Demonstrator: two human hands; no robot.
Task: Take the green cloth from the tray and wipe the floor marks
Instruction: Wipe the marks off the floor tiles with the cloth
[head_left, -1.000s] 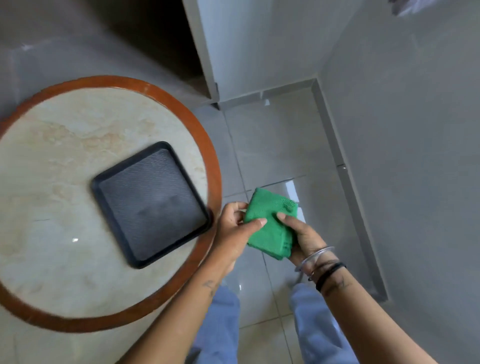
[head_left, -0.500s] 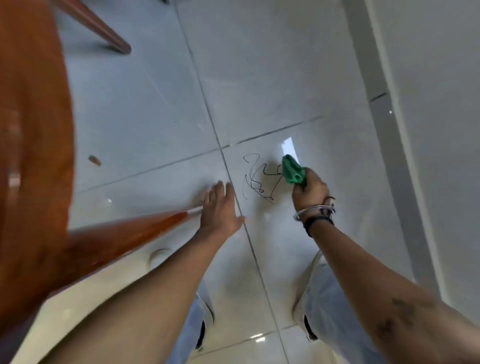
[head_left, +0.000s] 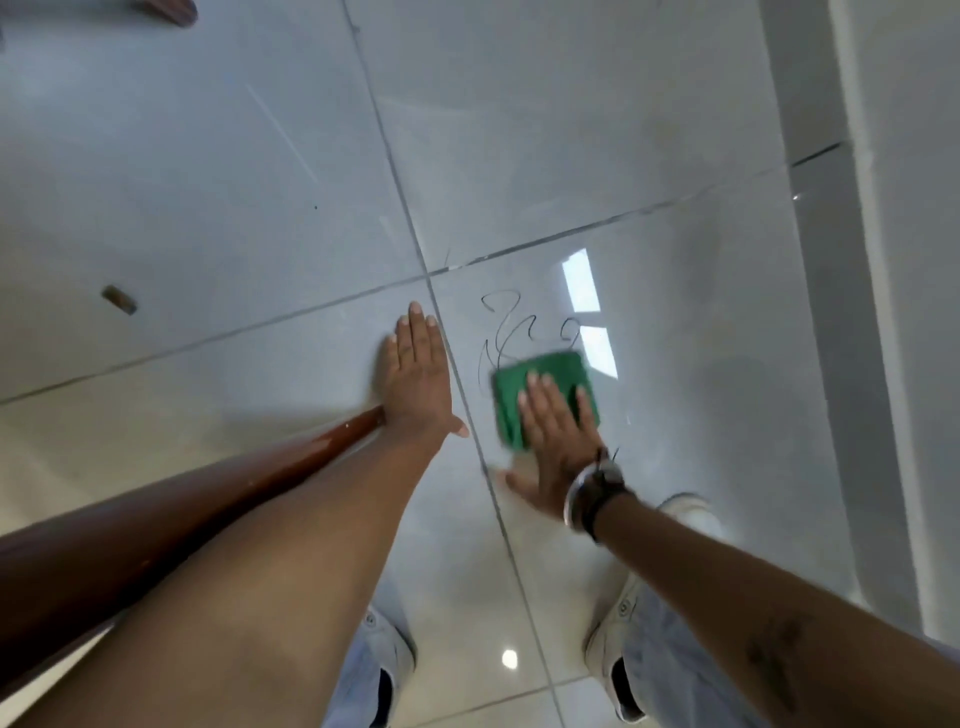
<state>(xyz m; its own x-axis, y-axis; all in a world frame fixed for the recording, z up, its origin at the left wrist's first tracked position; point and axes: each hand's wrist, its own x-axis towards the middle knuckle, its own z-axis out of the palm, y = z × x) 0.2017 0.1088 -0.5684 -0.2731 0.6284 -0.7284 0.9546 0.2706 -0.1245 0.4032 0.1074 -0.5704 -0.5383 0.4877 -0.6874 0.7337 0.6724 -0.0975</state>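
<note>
The green cloth (head_left: 540, 382) lies flat on the grey floor tile. My right hand (head_left: 556, 431) presses down on it with the fingers spread over its near half. Black scribbled marks (head_left: 506, 325) show on the tile just beyond and left of the cloth; its near edge hides part of them. My left hand (head_left: 418, 379) rests flat on the floor to the left of the marks, palm down, fingers together, holding nothing. The tray is out of view.
A brown wooden table leg (head_left: 218, 493) slants in from the lower left beside my left forearm. A small brown scrap (head_left: 119, 300) lies on the tile at left. A pale wall skirting (head_left: 893, 312) runs along the right. My shoes (head_left: 618, 639) are below.
The cloth went from bunched in my right fist at the marks' far right to spread flat under my open palm, nearer me. My left hand stayed planted on the floor.
</note>
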